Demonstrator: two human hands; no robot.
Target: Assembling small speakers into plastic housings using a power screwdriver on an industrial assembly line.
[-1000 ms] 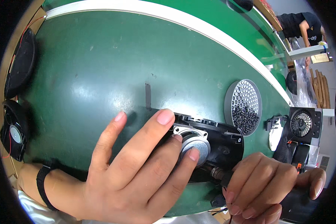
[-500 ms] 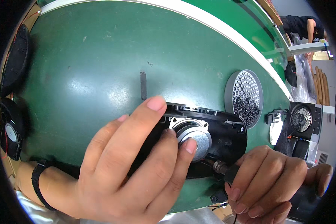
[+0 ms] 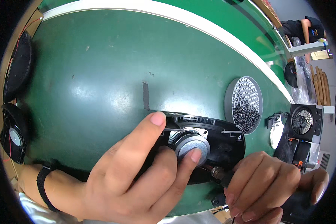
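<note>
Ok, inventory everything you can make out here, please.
Table: 1, green, centre
White strip: 1, white, beyond table
Open shell: 1, black, table, lower centre
Speaker: 1, silver-black, in shell
Round dish: 1, grey, table's right
Small screws: many, black, in dish
Rounded parts: 2, black, far left
Fan: 1, black, far right
Clutter: uncountable, mixed, right edge
Co-worker: 1, dark clothing, upper right
Tool: 1, dark and metallic, lower right
Wristband: 1, black, lower left
Left grip: 1, bare, touching speaker
Right grip: 1, bare, holding tool

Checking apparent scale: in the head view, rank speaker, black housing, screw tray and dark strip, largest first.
1. Black housing (partly covered)
2. Screw tray
3. Speaker (partly covered)
4. Dark strip
</note>
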